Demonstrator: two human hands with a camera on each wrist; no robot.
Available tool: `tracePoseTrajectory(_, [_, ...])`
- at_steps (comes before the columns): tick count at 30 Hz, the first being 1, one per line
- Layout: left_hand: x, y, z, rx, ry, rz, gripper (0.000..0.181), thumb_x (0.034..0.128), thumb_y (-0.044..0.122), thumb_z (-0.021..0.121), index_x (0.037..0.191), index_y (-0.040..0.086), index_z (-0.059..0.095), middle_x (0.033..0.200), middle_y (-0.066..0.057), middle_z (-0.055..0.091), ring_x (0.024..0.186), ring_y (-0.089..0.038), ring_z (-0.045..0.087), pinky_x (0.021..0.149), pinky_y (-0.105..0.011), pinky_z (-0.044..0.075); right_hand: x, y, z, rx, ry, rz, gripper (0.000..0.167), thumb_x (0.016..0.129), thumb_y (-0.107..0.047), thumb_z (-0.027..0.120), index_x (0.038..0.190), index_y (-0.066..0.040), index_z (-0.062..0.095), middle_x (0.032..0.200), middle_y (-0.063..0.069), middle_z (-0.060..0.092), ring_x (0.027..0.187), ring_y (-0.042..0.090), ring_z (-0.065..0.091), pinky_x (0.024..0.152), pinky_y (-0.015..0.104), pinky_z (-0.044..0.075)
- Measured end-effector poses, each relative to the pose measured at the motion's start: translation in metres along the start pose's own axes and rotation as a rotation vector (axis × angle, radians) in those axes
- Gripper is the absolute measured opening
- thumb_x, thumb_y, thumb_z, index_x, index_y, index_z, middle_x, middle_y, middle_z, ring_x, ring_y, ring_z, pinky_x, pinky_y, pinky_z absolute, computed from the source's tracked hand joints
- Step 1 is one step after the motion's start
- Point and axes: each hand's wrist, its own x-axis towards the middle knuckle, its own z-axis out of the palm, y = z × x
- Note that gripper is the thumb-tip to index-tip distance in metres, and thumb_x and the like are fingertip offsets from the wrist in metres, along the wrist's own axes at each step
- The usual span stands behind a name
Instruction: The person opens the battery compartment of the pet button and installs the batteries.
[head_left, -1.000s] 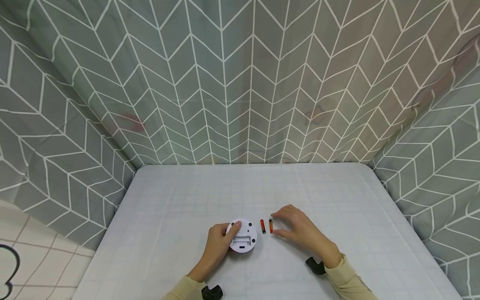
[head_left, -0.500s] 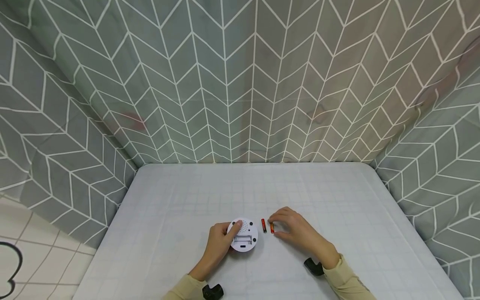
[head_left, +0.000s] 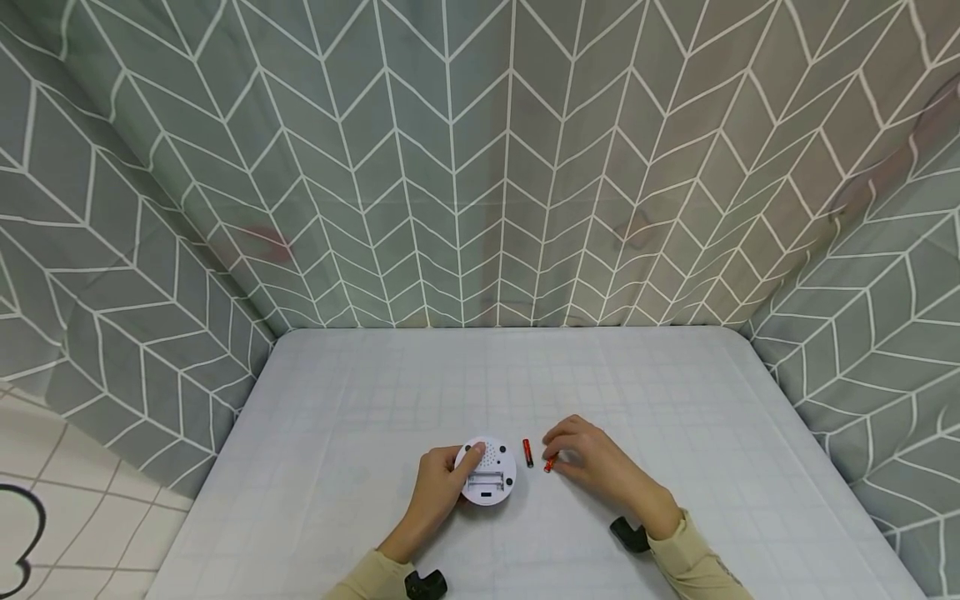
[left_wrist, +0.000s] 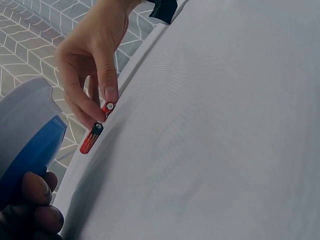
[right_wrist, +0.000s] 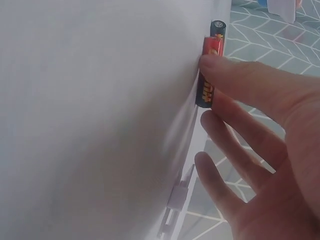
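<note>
"What's the right hand (head_left: 588,454) got?"
"It's pinching a battery (head_left: 551,463). Looks small, hard and light, maybe slippery. I'd hold its middle."
"Where?"
"Well away from the far edge of the white surface (head_left: 375,383). The other battery (head_left: 528,452) lies between it and the round gadget (head_left: 492,485) the left hand (head_left: 437,479) grips."
"Behind?"
"A gray zigzag curtain (head_left: 480,167)."

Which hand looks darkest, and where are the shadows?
Left wrist view: the left hand is very dark in the lower-left corner, and a long soft shadow falls on the white cloth; right wrist view: a wide, fuzzy-edged shadow lies near the right hand and its battery; head view: a faint shadow shows below the round device.
</note>
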Motion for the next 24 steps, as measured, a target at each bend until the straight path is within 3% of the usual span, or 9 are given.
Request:
tracePoseTrajectory(9, [-0.0005,0.0004,0.0,-0.005,0.0,0.005,0.045,0.1031,0.046,0.065,0.092,0.005,0.079,0.07,0.0,0.072,0.049,-0.009,0.055,0.045,-0.022,0.044,-0.0005,-0.002,-0.0025,-0.001,-0.033,0.037,0.018,0.083,-0.007,0.089,0.092,-0.018,0.078,0.094,-0.007,0.069,0.096,0.011,0.06,0.084,0.031,0.055])
tracePoseTrajectory(24, [-0.0006,0.0016,0.0004,-0.008,0.002,0.008,0.044,0.1028,0.045,0.066,0.093,0.003,0.078,0.07,-0.001,0.071,0.05,-0.01,0.054,0.045,-0.023,0.044,-0.0005,-0.0052,-0.0055,-0.009,0.003,0.048,0.015,0.088,-0.014,0.087,0.097,-0.02,0.076,0.097,-0.009,0.068,0.093,0.005,0.06,0.081,0.029,0.054])
